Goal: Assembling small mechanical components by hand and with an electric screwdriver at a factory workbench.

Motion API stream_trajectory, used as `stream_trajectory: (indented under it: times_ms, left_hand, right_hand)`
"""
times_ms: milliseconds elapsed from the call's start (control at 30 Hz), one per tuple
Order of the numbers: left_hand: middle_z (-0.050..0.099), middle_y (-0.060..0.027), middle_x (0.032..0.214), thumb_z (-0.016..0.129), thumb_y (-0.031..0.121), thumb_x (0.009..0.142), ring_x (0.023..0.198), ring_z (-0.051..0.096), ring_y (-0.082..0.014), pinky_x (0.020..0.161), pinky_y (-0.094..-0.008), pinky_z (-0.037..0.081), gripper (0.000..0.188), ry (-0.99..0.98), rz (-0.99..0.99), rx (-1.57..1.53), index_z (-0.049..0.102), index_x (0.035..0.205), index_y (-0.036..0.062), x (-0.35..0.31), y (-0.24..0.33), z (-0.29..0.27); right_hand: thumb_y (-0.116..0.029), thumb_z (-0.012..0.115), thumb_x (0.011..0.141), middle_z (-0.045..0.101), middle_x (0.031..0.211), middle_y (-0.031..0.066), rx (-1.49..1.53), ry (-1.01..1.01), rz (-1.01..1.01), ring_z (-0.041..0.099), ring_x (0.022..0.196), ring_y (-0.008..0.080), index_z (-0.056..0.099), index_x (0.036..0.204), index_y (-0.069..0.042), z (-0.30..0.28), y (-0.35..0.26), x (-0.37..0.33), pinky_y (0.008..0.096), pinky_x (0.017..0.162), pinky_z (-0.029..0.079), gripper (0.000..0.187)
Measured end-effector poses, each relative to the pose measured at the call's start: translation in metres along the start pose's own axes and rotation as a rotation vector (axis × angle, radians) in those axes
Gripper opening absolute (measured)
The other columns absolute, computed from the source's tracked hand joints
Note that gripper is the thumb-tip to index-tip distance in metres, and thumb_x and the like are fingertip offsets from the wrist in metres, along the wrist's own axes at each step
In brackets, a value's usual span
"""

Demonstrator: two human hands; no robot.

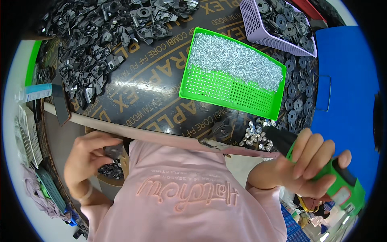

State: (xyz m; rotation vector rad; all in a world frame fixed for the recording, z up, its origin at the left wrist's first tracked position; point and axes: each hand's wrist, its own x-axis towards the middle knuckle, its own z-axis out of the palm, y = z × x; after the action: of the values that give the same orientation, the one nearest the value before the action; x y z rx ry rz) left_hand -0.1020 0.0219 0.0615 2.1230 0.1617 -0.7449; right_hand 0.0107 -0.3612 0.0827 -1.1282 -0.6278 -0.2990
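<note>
At the lower left, my left hand (89,154) has its thumb and fingers curled around a dark plastic part (114,151), slightly blurred. Below it stands an open cardboard box (115,182) with dark pieces (111,170) inside. On the right, my right hand (308,165) grips a green and black electric screwdriver (347,188). Its black nose points up and left, toward a small heap of round metal pieces (258,135) at the table's near edge. A dark round part (221,131) lies left of that heap.
A shallow green tray (184,90) of small silver screws (234,56) sits mid-table. Black plastic parts (121,32) are piled at the far left. A lilac basket (258,36) holds dark discs, with more loose discs (297,90) beside it. A blue surface (346,80) stands at right.
</note>
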Motion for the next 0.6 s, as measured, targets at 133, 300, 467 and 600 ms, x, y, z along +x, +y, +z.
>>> stream_trajectory:
  times_ms: [133,300,467,600]
  left_hand:
    - [0.069,-0.0146,0.099,0.081,-0.008,0.058,0.069,0.068,-0.0205,0.061,-0.0292,0.055,0.058,0.290,-0.122,0.249,0.072,0.115,0.0032,-0.029,-0.028,0.007]
    - [0.064,-0.0104,0.078,0.083,0.006,0.072,0.061,0.063,-0.0203,0.054,-0.0307,0.049,0.028,0.357,0.246,0.023,0.073,0.098,-0.0003,0.047,0.046,0.053]
    - [0.058,-0.0082,0.078,0.080,0.033,0.074,0.067,0.063,-0.0283,0.058,-0.0384,0.051,0.045,0.363,0.663,0.277,0.068,0.106,0.0044,0.114,0.091,0.124]
    - [0.059,-0.0078,0.079,0.080,0.024,0.075,0.068,0.064,-0.0281,0.058,-0.0384,0.051,0.030,0.296,0.685,0.216,0.067,0.096,0.0061,0.132,0.094,0.150]
  right_hand:
    - [-0.029,0.060,0.100,0.051,0.069,0.0013,-0.022,0.062,-0.029,0.047,0.053,0.0114,0.043,0.128,-0.011,-0.015,0.014,0.000,0.0294,0.053,0.040,0.037]
    - [-0.023,0.064,0.098,0.052,0.063,0.0033,-0.116,0.053,0.036,0.049,0.049,0.0159,0.042,0.122,-0.010,-0.001,0.036,0.005,0.0329,0.048,0.042,0.035]
    - [-0.016,0.067,0.094,0.050,0.060,0.0038,-0.160,0.074,0.028,0.046,0.043,0.0152,0.039,0.116,-0.005,0.008,0.058,0.001,0.0336,0.045,0.044,0.037]
    - [-0.010,0.064,0.093,0.047,0.060,0.0035,-0.179,0.110,0.052,0.044,0.043,0.0141,0.039,0.111,-0.006,0.004,0.066,-0.006,0.0334,0.045,0.044,0.031]
